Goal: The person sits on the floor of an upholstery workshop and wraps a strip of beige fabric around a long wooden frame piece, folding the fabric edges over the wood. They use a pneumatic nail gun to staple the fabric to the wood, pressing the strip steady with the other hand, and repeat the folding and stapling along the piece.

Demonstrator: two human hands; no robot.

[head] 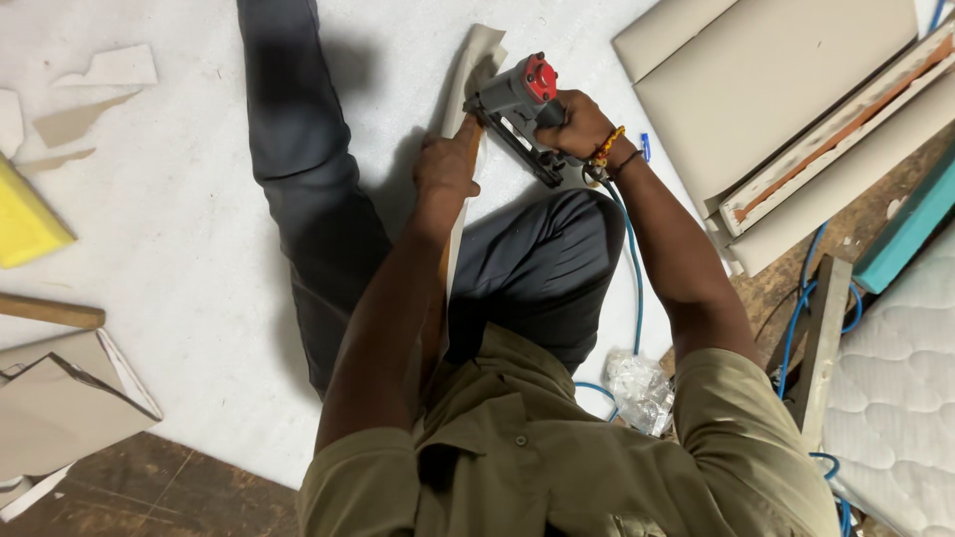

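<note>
I sit on the floor with my legs spread. My left hand (pixel 447 159) presses down on a long narrow strip wrapped in beige fabric (pixel 481 52) that runs between my legs. My right hand (pixel 577 123) grips a grey pneumatic staple gun with a red cap (pixel 519 97), its nose set against the strip just above my left fingers. A blue air hose (pixel 634 268) trails from the gun past my right knee.
White sheeting (pixel 179 229) covers the floor. Beige upholstered panels (pixel 786 89) lie stacked at upper right. A quilted mattress (pixel 895 398) sits at the right edge, a yellow foam block (pixel 25 224) and cardboard pieces (pixel 60 398) at left, crumpled plastic (pixel 637 388) by my hip.
</note>
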